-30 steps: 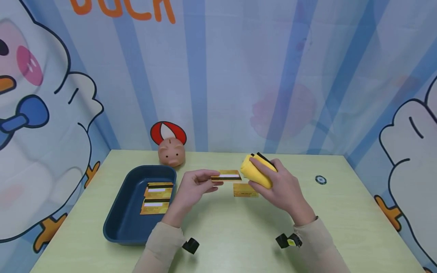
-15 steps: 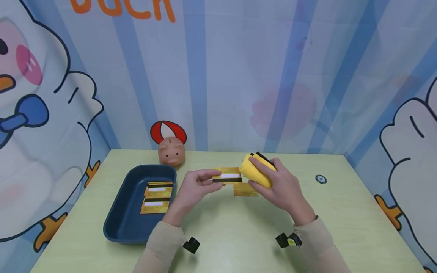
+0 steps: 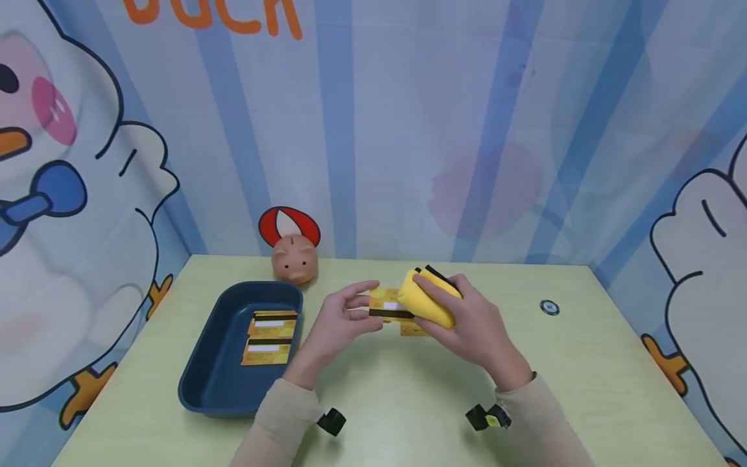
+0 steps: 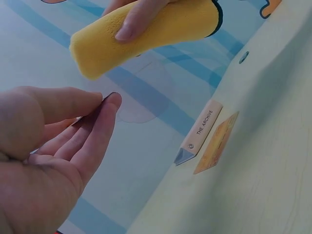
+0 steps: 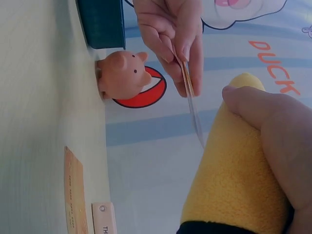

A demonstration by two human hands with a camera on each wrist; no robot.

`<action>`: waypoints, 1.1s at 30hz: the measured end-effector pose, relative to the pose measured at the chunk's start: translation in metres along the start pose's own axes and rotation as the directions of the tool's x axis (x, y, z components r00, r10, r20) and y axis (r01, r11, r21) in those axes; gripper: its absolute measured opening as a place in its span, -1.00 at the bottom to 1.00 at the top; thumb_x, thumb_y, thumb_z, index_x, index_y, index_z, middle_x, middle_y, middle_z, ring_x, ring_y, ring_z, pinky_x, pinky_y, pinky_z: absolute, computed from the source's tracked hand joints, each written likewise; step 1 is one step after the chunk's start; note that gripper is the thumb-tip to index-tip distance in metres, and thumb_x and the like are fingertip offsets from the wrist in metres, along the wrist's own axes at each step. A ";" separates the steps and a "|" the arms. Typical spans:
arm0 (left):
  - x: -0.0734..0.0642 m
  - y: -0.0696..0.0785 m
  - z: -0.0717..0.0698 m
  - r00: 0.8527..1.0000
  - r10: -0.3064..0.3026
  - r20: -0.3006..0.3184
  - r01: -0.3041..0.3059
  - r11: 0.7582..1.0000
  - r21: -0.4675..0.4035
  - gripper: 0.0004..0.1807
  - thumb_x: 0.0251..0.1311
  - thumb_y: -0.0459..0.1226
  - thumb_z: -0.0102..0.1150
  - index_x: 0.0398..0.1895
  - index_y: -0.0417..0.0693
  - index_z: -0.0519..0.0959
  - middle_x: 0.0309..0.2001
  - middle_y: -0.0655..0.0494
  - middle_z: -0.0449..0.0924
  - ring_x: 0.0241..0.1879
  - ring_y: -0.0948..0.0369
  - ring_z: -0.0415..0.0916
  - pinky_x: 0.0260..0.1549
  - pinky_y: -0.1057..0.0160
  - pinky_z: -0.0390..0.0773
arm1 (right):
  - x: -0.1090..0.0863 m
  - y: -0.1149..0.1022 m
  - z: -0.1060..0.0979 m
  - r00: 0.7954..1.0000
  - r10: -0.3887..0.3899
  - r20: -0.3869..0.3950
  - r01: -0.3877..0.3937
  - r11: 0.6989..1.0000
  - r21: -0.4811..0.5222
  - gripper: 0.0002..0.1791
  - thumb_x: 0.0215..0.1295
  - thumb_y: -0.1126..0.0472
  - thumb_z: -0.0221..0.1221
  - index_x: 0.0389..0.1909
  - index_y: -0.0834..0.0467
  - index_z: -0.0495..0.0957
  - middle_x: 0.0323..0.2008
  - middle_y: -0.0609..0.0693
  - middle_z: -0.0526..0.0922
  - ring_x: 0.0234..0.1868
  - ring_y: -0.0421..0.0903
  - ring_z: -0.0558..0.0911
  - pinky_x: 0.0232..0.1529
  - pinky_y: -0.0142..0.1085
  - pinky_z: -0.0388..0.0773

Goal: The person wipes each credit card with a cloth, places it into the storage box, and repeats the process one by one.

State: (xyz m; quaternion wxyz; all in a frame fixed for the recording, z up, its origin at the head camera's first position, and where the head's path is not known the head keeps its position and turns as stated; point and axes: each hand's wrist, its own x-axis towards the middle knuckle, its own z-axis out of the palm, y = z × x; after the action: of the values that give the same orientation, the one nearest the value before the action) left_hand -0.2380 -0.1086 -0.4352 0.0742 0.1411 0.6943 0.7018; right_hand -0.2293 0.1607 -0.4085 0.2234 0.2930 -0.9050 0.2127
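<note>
My left hand (image 3: pixel 344 318) pinches a gold card (image 3: pixel 385 301) by its left end, its dark stripe and white strip facing the head camera. From the right, my right hand (image 3: pixel 467 318) grips a folded yellow cloth (image 3: pixel 423 301) with a black edge. In the head view the cloth covers the card's right end; whether they touch is unclear. The right wrist view shows the card nearly edge-on between thumb and fingers. Beneath the hands, another gold card (image 3: pixel 413 329) lies on the table, partly hidden. Several gold cards (image 3: pixel 265 353) lie in a dark blue tray (image 3: pixel 201 383) at the left.
Behind the tray stands a pink piggy bank (image 3: pixel 295 261). A small pale object lettered "THE ARCHIVE" (image 4: pixel 200 129) lies beside the loose card. At the table's right is a round dark chip (image 3: pixel 549 307). A striped cartoon curtain (image 3: pixel 385 130) closes off the table's back and sides.
The cloth in my right hand has moved left over the card's right end. My left hand's index finger has lifted, and the card has shifted slightly right, tilting more toward the head camera.
</note>
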 end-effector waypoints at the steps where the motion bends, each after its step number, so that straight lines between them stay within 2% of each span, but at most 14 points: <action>1: 0.000 0.000 0.001 1.000 0.004 0.003 -0.004 1.000 0.009 -0.27 0.26 -0.48 0.39 0.50 -0.08 0.42 0.17 -0.29 0.65 -0.02 -0.03 0.77 -0.02 0.12 0.75 | 0.000 -0.001 0.001 1.000 -0.015 -0.002 0.014 1.000 -0.003 -0.19 0.27 -0.12 0.45 0.54 -0.25 0.41 0.05 0.15 0.53 -0.28 -0.11 0.52 -0.43 -0.29 0.52; 6: -0.002 0.003 0.010 0.999 0.019 0.038 -0.021 0.998 0.063 -0.30 0.27 -0.46 0.40 0.47 -0.11 0.43 0.12 -0.22 0.68 -0.02 -0.10 0.76 -0.02 0.12 0.75 | 0.001 -0.010 0.005 0.994 -0.104 -0.027 0.104 0.994 -0.013 -0.18 0.21 -0.13 0.50 0.51 -0.24 0.45 0.10 0.17 0.56 -0.15 -0.04 0.63 -0.36 -0.20 0.66; 11: -0.003 0.005 0.018 0.998 0.030 0.059 -0.033 0.998 0.058 -0.28 0.26 -0.51 0.36 0.50 -0.17 0.38 0.16 -0.20 0.69 0.04 -0.07 0.74 0.03 0.10 0.74 | 0.002 -0.019 0.010 0.985 -0.171 -0.034 0.169 0.985 -0.037 -0.20 0.20 -0.15 0.49 0.49 -0.27 0.47 -0.01 0.17 0.56 -0.29 -0.06 0.56 -0.44 -0.21 0.61; 17: -0.002 0.007 0.022 0.997 0.049 0.052 -0.051 0.998 0.047 -0.27 0.22 -0.61 0.34 0.47 -0.22 0.38 0.15 -0.25 0.69 0.05 -0.04 0.74 0.02 0.09 0.74 | 0.001 -0.025 0.014 0.985 -0.172 0.002 0.172 0.984 -0.049 -0.23 0.21 -0.18 0.47 0.47 -0.30 0.48 -0.01 0.16 0.57 -0.32 -0.07 0.52 -0.45 -0.23 0.59; 24: -0.003 0.009 0.023 0.997 0.070 0.045 -0.073 0.995 0.069 -0.25 0.16 -0.64 0.34 0.44 -0.16 0.42 0.12 -0.23 0.68 -0.04 0.01 0.73 -0.06 0.09 0.76 | 0.001 -0.031 0.020 0.981 -0.194 -0.025 0.191 0.978 -0.081 -0.22 0.21 -0.21 0.46 0.47 -0.29 0.48 -0.06 0.17 0.57 -0.32 -0.05 0.51 -0.43 -0.22 0.59; 33: -0.005 0.010 0.022 0.993 0.073 0.092 -0.076 0.997 0.031 -0.20 0.19 -0.65 0.30 0.50 -0.11 0.36 0.17 -0.25 0.60 -0.07 0.03 0.73 -0.10 0.14 0.76 | -0.001 -0.032 0.022 0.984 -0.180 -0.008 0.177 0.977 -0.118 -0.23 0.29 -0.24 0.40 0.52 -0.34 0.41 0.06 0.24 0.56 -0.19 0.07 0.61 -0.31 -0.08 0.68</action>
State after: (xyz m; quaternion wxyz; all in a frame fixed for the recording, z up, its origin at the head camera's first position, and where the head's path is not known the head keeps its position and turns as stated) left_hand -0.2255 -0.0893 -0.4254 0.0770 0.1999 0.6965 0.6849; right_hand -0.2150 0.1261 -0.4183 0.2670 0.3574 -0.8838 0.1410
